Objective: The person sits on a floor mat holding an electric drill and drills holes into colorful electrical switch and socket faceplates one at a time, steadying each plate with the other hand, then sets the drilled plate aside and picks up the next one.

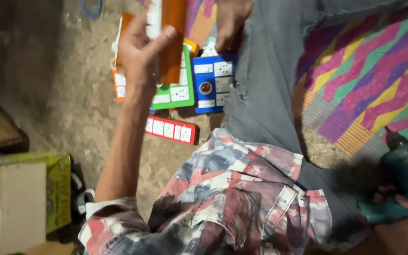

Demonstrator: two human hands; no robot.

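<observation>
Bare dirt floor (79,101) is stretching under me, with a woven mat of purple, green and yellow zigzags (378,71) lying off to my right beneath my grey trouser leg (265,80). I am raising my left hand (140,56) and curling its fingers and thumb around a long orange board with a white strip of switches (171,38), holding it upright above the other boards. Just below it, a green square switchboard with white sockets (178,92) is lying flat on the floor, and a blue square switchboard with white switches and a round holder (213,85) is sitting right beside it, touching my leg. A narrow red switchboard with a row of white switches (171,130) is lying nearer to my chest. My right hand (402,226) is gripping the handle of a teal electric drill (404,182) low at my right side, its tip pointing up over the mat. A yellow-green cardboard box (22,198) is sitting at my left elbow.
</observation>
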